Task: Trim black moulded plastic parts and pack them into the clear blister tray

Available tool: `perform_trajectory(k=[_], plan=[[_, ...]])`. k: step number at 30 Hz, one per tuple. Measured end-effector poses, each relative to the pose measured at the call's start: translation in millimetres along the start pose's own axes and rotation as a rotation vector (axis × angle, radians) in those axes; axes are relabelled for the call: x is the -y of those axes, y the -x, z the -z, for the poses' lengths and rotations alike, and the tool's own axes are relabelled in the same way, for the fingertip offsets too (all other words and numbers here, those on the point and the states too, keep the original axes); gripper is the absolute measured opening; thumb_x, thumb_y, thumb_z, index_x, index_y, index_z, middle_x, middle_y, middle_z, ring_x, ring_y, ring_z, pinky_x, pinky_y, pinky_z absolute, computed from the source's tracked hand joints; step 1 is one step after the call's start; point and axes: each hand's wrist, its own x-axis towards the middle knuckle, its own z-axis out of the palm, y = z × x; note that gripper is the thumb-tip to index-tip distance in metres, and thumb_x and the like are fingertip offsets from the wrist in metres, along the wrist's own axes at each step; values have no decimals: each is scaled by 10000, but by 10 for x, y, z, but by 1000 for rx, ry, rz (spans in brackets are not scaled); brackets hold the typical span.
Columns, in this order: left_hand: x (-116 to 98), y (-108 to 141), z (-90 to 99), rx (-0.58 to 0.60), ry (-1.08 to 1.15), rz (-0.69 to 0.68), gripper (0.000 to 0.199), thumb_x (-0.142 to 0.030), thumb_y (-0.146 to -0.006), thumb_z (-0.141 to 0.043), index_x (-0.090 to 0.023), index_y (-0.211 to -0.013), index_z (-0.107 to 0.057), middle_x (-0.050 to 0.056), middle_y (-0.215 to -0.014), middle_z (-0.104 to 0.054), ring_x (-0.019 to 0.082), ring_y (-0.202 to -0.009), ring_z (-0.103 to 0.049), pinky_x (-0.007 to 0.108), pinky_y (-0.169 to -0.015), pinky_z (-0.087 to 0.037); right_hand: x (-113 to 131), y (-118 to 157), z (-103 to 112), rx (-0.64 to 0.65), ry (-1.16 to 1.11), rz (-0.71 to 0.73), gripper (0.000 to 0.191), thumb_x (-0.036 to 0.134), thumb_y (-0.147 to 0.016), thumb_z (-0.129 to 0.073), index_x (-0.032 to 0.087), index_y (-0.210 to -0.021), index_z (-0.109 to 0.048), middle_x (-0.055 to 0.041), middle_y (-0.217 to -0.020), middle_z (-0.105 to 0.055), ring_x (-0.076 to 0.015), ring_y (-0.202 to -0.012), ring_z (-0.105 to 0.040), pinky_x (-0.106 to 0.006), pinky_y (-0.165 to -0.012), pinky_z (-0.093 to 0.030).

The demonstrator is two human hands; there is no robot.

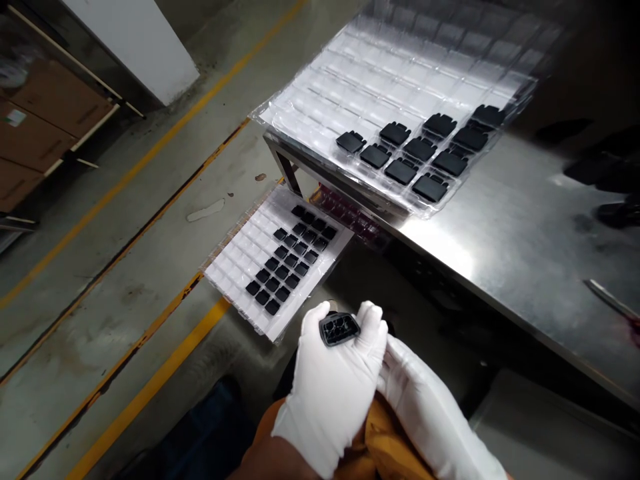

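Observation:
My left hand (335,380), in a white glove, is closed around a small black part (339,329) and holds it between thumb and fingers, its hollow ribbed side facing up. Just to the right, my right hand (425,407), also gloved in white, lies against the side of the left; its fingertips are hidden behind the left hand. Beyond the hands sits a lower clear tray (235,267) with several black parts in its pockets. A larger clear tray (320,87) on the metal table (505,247) holds several similar black parts near its front right corner.
Loose black parts (613,170) and a thin tool (613,300) are on the table at the right. Dark red trays (345,210) show under the table edge. Cardboard boxes (50,100) stand on a rack at the upper left. Yellow lines cross the floor.

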Motion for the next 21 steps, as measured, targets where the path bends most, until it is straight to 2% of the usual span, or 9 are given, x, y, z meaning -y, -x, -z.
perform_trajectory(k=[4, 9, 12, 15, 17, 19, 21], plan=[[-131, -6, -181, -57, 26, 4, 527, -370, -768, -756, -370, -1255, -554, 55, -1099, -727, 290, -1067, -682, 424, -946, -558, 223, 198, -129, 36, 78, 167, 340, 482, -895, -600, 239, -1115, -689, -69, -1165, -700, -211, -983, -638, -304, -749, -527], [-308, 88, -527, -49, 27, 10, 638, -368, -717, -808, -335, -1274, -499, 57, -1086, -727, 293, -1079, -678, 450, -1009, -531, 502, 465, -94, 86, 205, 294, 349, 471, -934, -541, 261, -1180, -673, -56, -1217, -666, -223, -1115, -587, -340, -901, -518], [-352, 185, -792, -27, 70, 17, 724, -321, -673, -847, -321, -1281, -453, 44, -1067, -725, 269, -1084, -675, 431, -1023, -523, 658, 556, 47, 101, 189, 363, 357, 493, -936, -522, 277, -1183, -663, -40, -1257, -647, -224, -1140, -577, -368, -970, -496], [-352, 310, -1124, 44, 145, 25, 733, -268, -635, -867, -314, -1254, -477, 36, -1036, -725, 251, -1064, -677, 405, -1002, -532, 898, 638, 236, 49, 293, 478, 384, 507, -891, -583, 273, -1189, -646, -44, -1236, -659, -225, -1111, -603, -384, -1007, -480], [-331, 399, -1393, 93, 160, 33, 603, -309, -650, -851, -281, -1177, -559, 55, -1043, -720, 253, -1056, -672, 398, -985, -535, 1111, 706, 381, 17, 371, 540, 444, 522, -823, -659, 244, -1169, -647, -65, -1153, -687, -240, -1068, -627, -394, -987, -496], [-292, 478, -1688, 148, 211, 64, 378, -445, -754, -745, -233, -1047, -637, 90, -1055, -709, 257, -1046, -663, 403, -954, -542, 1337, 782, 546, 20, 416, 572, 463, 536, -788, -683, 225, -1130, -657, -79, -1090, -699, -252, -1047, -640, -401, -965, -511], [-245, 531, -1976, 218, 314, 101, 317, -509, -847, -612, -208, -935, -660, 100, -1021, -695, 241, -1015, -655, 391, -899, -556, 1542, 855, 733, 31, 436, 598, 442, 559, -808, -644, 227, -1098, -667, -84, -1093, -700, -252, -1058, -640, -400, -975, -506]])
